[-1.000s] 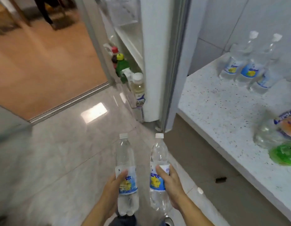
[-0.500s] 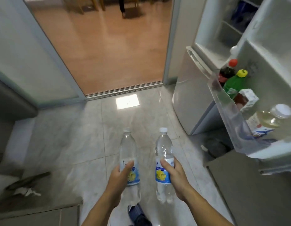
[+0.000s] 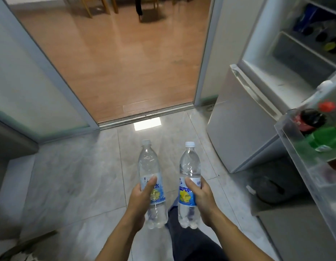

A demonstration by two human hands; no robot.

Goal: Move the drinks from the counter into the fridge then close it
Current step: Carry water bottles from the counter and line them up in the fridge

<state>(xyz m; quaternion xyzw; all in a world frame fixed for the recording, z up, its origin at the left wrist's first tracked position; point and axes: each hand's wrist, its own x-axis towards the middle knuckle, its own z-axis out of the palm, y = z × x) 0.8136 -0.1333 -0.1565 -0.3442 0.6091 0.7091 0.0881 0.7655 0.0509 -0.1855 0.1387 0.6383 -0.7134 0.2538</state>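
Our left hand (image 3: 139,199) curls round the labelled middle of one clear water bottle (image 3: 152,185), thumb laid up the front of its blue and yellow label, fingers hidden behind. Our right hand (image 3: 200,196) grips a second clear bottle (image 3: 188,185) the same way, thumb across the label. Both bottles stand upright, white caps up, side by side and slightly apart, in the lower centre of the frame above the grey tiled floor (image 3: 78,176) and our dark trouser leg (image 3: 184,240).

At the right of the frame the fridge (image 3: 244,129) stands open. Its door shelf (image 3: 295,157), a clear tray at the right edge, holds a dark bottle with a red cap (image 3: 312,119) and a green bottle (image 3: 325,140) just beside it. Inside the cabinet, upper right, we see white shelves with dark blurred items that we cannot make out.

Across the top centre a sliding doorway (image 3: 144,113) leads onto a wooden floor (image 3: 116,59) with chair legs (image 3: 99,6) at the top edge.
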